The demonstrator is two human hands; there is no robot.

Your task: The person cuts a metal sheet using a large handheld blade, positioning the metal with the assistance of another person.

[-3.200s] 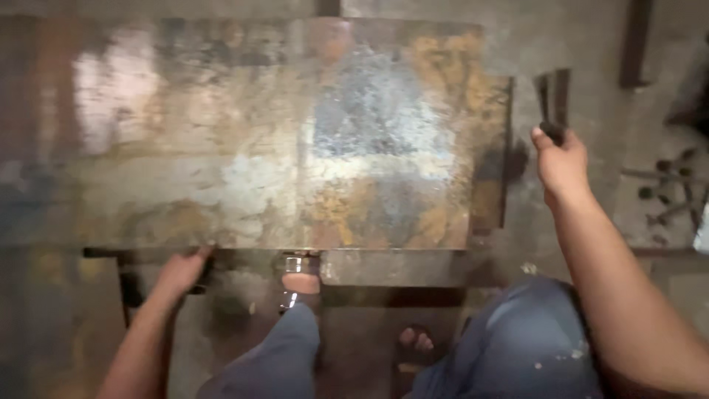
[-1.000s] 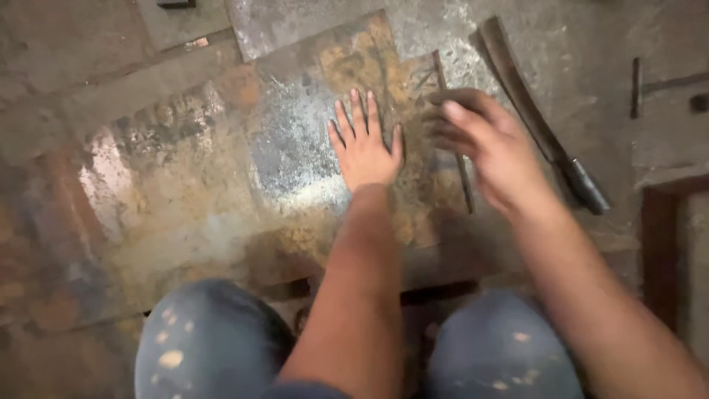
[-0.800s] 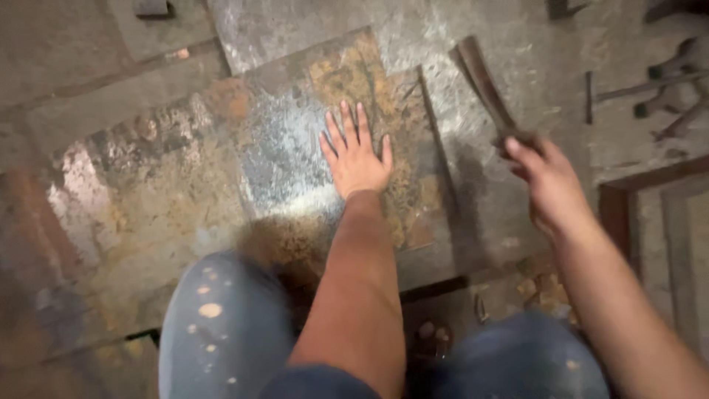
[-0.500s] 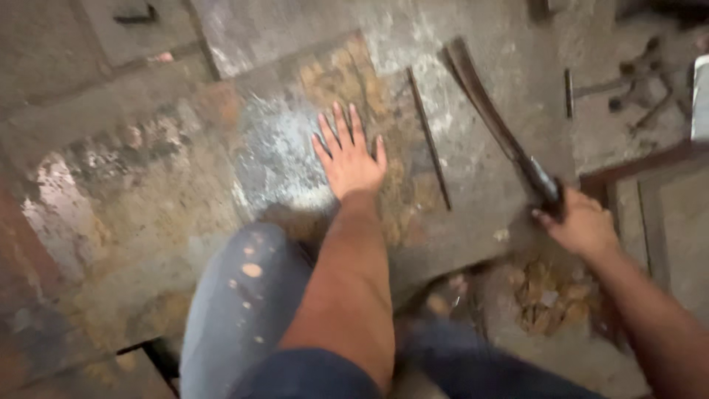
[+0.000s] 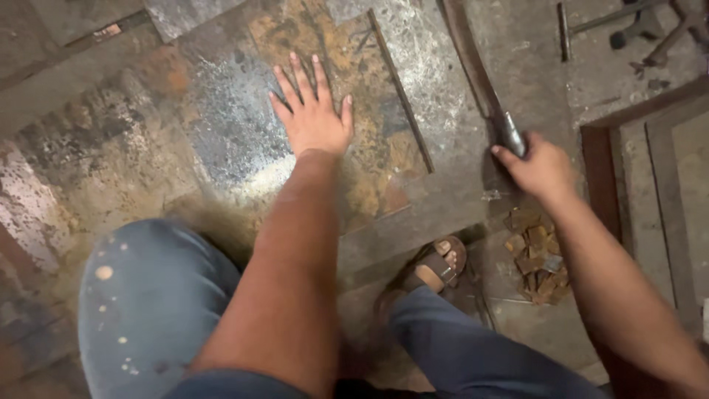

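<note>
A rusty metal sheet, mottled orange, brown and grey, is seen from above lying flat on a worn floor. The left hand is pressed flat on the sheet near its right edge, palm down, with the fingers spread open and nothing held. A thin metal strip is laid along the sheet just beside this hand, running from the far edge toward the near right corner. The right hand is closed around the handle of a long curved blade, which is stretched away from the hand over the floor, just past the sheet's right edge. A small heap of rusty metal scraps is piled on the floor directly below the right hand. A sandalled foot is planted on the floor just off the sheet's near right corner, between the two arms. A knee in blue paint-spotted jeans is bent over the near edge of the sheet. Dark metal tools are scattered on the floor at the far right, well apart from both hands.
</note>
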